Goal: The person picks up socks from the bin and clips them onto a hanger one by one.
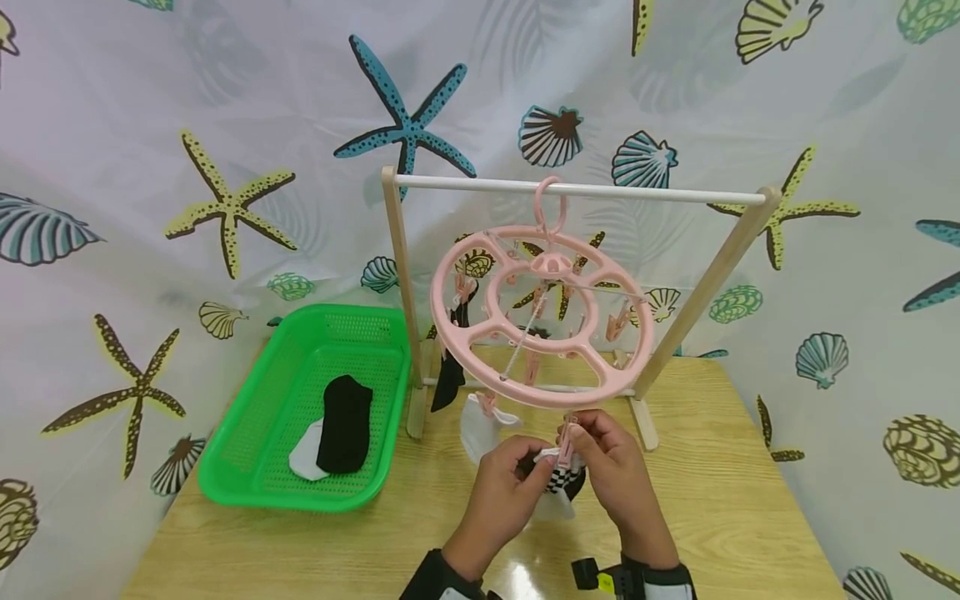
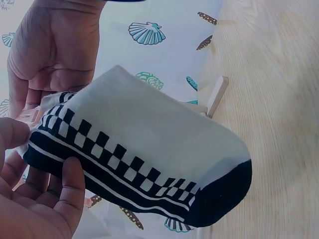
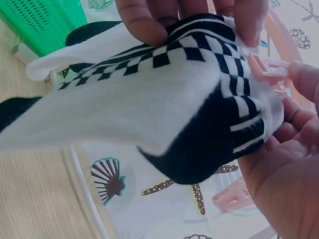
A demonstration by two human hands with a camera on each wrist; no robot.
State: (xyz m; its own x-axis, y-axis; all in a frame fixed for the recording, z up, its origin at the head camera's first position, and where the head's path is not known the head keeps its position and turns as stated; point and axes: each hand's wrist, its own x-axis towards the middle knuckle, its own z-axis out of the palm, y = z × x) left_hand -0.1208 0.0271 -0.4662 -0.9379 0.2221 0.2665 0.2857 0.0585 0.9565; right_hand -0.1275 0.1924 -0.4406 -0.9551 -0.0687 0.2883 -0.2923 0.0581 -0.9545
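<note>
Both hands have a grip on the checkered sock [image 1: 561, 482], low and close over the bench [image 1: 735, 517]. Left hand [image 1: 501, 483] has fingers and thumb curled round the sock's opening end, thumb pressed on the black band in the left wrist view. Right hand [image 1: 613, 467] pinches a pink clip [image 1: 567, 442] right at the sock's edge, fingertips tight on it, and that clip hangs from the near rim of the round pink hanger [image 1: 542, 333]. White body, black toe, black-and-white checks along the side: the sock sits between the two hands, just under the hanger's rim.

Just to the left, a white sock [image 1: 480, 427] dangles from another clip, touching nothing but its peg as far as I can tell. A little further back, a black sock [image 1: 450, 375] hangs on the hanger's left side. The hanger's hook goes over the white rail of a wooden rack [image 1: 401, 275] standing on the bench.

Off to the left, beside the rack's foot, sits a green basket [image 1: 247, 433], with a black sock [image 1: 345, 423] lying over a white one [image 1: 303, 457] inside. Behind it all, a curtain [image 1: 225, 200] printed with starfish and shells.
</note>
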